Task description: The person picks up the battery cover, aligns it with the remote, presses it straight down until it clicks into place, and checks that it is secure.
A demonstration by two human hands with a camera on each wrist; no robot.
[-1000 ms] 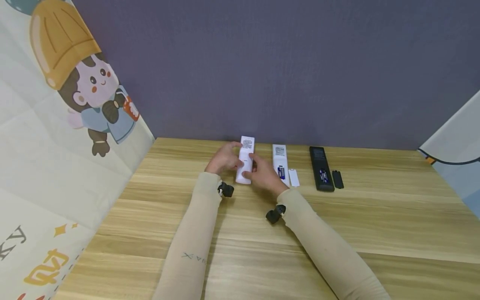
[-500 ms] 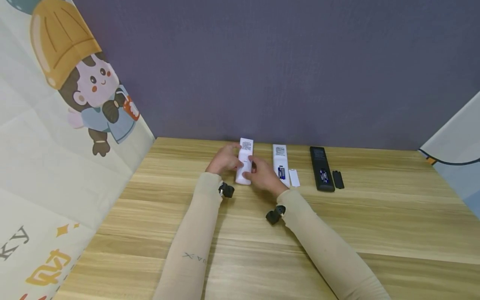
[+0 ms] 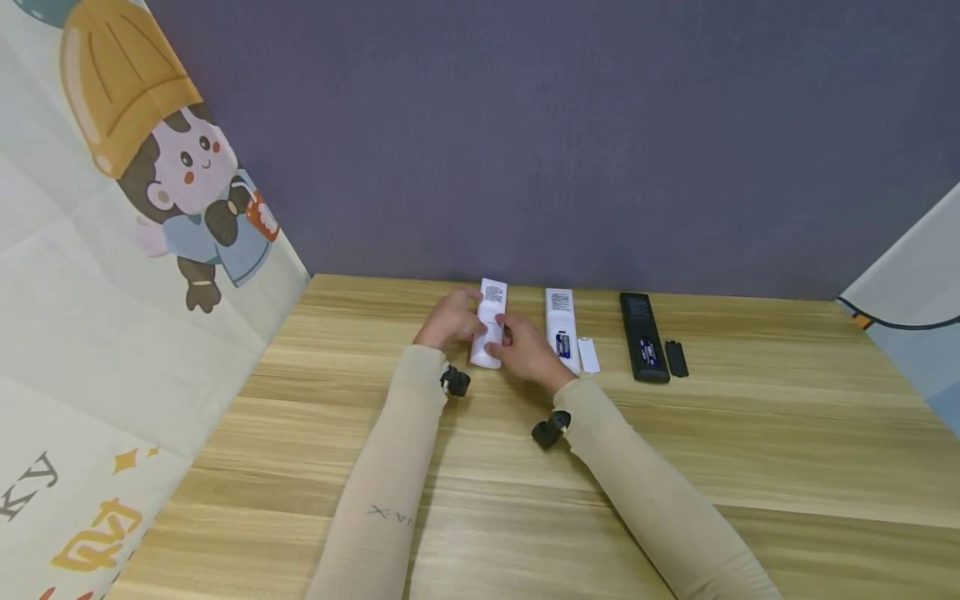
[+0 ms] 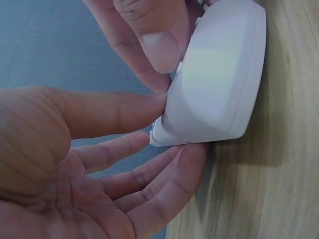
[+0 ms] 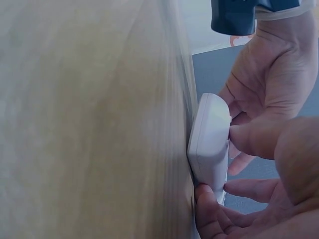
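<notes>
Your left grip (image 3: 450,319) and right grip (image 3: 528,350) are drawn in to its width on the white remote (image 3: 493,292), which lies between them, close to the desk (image 3: 480,500). Best to brace with the left while the right thumb (image 5: 247,139) presses straight and evenly.

White remote (image 3: 491,315), slim, label side up, near wooden table's back edge

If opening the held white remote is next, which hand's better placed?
Right hand, probably: its thumb lies on the held white remote, towards the near end; the left hand grips the left side. The loose white battery cover and black battery cover also lie off to the right.
</notes>
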